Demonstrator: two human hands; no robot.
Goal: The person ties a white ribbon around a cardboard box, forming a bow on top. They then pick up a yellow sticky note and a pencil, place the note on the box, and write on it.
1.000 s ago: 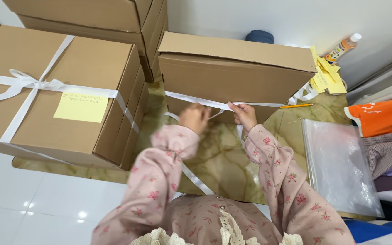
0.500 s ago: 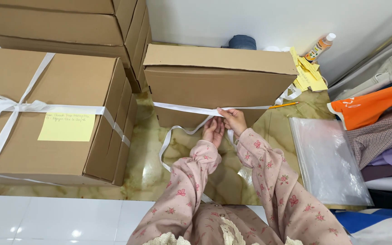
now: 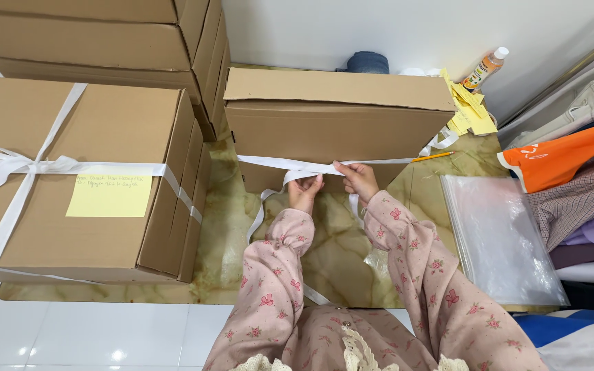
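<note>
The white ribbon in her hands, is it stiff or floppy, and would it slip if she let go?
Probably floppy: the white ribbon sags and loops loosely below the left hand. It looks thin and light, lying flat against the box. It could well slide down if released, since only the left hand and right hand hold it there.

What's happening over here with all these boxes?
A person in pink flowered sleeves is holding a white ribbon against the front of a plain cardboard box on the marble floor. The left hand and right hand sit close together, both pinching the ribbon, with loose ends trailing down to the floor. To the left stands another box, already tied with white ribbon and bearing a yellow sticky note. A clear plastic bag lies to the right.
</note>
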